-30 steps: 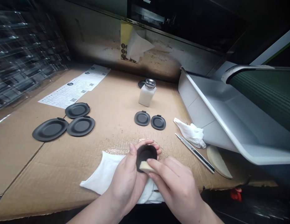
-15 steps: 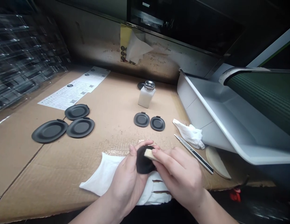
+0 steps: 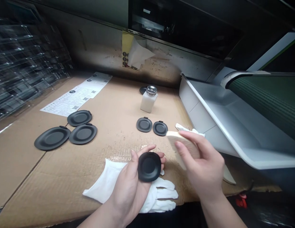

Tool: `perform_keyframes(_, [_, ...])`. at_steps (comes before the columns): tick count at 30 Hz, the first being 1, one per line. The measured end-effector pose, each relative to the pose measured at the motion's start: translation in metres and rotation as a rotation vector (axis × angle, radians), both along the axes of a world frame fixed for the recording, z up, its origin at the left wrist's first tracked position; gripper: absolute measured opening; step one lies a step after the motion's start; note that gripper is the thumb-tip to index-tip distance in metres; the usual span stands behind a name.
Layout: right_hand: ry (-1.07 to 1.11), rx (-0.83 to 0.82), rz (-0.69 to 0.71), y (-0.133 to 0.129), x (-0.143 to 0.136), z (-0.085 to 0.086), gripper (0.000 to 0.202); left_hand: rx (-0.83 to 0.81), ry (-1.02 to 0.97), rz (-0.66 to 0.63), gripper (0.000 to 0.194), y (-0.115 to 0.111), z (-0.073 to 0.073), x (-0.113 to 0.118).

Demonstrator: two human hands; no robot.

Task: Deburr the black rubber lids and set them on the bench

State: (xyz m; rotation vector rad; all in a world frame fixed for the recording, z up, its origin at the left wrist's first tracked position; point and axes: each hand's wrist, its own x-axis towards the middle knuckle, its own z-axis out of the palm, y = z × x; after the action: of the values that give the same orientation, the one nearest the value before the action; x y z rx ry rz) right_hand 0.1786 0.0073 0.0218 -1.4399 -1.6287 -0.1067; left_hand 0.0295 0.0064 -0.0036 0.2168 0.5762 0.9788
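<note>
My left hand (image 3: 130, 183) holds a small black rounded-square lid-like piece (image 3: 149, 167), its dished face turned up, with the thumb along one edge and fingers behind. To the right and apart from it, my right hand (image 3: 204, 161) is closed on a flat cream-coloured pad (image 3: 182, 144), pinched between thumb and fingers. Beneath my left hand lies a white cloth glove (image 3: 165, 193). Two similar black pieces (image 3: 144, 124) rest on the cardboard ahead, and three more black pieces (image 3: 52, 138) sit at the left.
Cardboard (image 3: 109, 126) covers the worktop. A white square bottle with a metal top (image 3: 149, 103) stands at the back, before another dark piece. At the right are a grey-white bin (image 3: 202, 117), white cloth (image 3: 185, 127) and another cream pad (image 3: 228, 175). Printed sheets (image 3: 73, 98) lie back left.
My right hand has moved up and right, lifting the pad off the black piece. It now covers the utility knife that showed before. My left hand keeps hold of the piece.
</note>
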Motion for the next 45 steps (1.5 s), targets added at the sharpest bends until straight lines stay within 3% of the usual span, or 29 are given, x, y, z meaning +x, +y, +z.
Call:
perform_keyframes(2, [-0.123, -0.007, -0.099, -0.007, 0.023, -0.011, 0.022, -0.02, -0.007, -0.003, 0.048, 0.001, 0.0, -0.001])
perform_keyframes(5, [-0.334, -0.037, -0.134, -0.016, 0.047, -0.033, 0.021, -0.034, -0.023, -0.004, 0.051, 0.001, -0.002, -0.001])
perform_keyframes(9, [-0.397, -0.044, -0.127, -0.025, 0.055, -0.049, 0.021, 0.015, -0.031, 0.009, 0.054, -0.001, -0.004, 0.001])
perform_keyframes(26, [-0.279, -0.147, 0.086, -0.031, 0.044, -0.051, 0.031, 0.021, -0.001, 0.012, 0.057, -0.001, -0.004, 0.001])
perform_keyframes(30, [-0.222, -0.174, 0.168, -0.032, 0.036, -0.042, 0.027, 0.019, 0.005, -0.007, 0.057, -0.001, -0.004, 0.0])
perform_keyframes(35, [-0.12, -0.167, 0.299, -0.023, 0.007, -0.02, 0.019, 0.026, 0.051, -0.055, 0.049, -0.005, 0.0, 0.001])
perform_keyframes(39, [-0.21, -0.14, 0.34, -0.005, -0.008, -0.003, 0.015, 0.059, 0.049, -0.045, 0.043, -0.006, 0.002, 0.005])
perform_keyframes(41, [-0.312, -0.192, 0.28, 0.014, -0.002, 0.006, 0.019, 0.08, 0.012, -0.041, 0.045, -0.005, 0.001, 0.005])
perform_keyframes(45, [-0.418, -0.365, -0.024, 0.08, 0.025, 0.023, 0.022, 0.054, 0.065, -0.062, 0.055, -0.001, -0.001, 0.005])
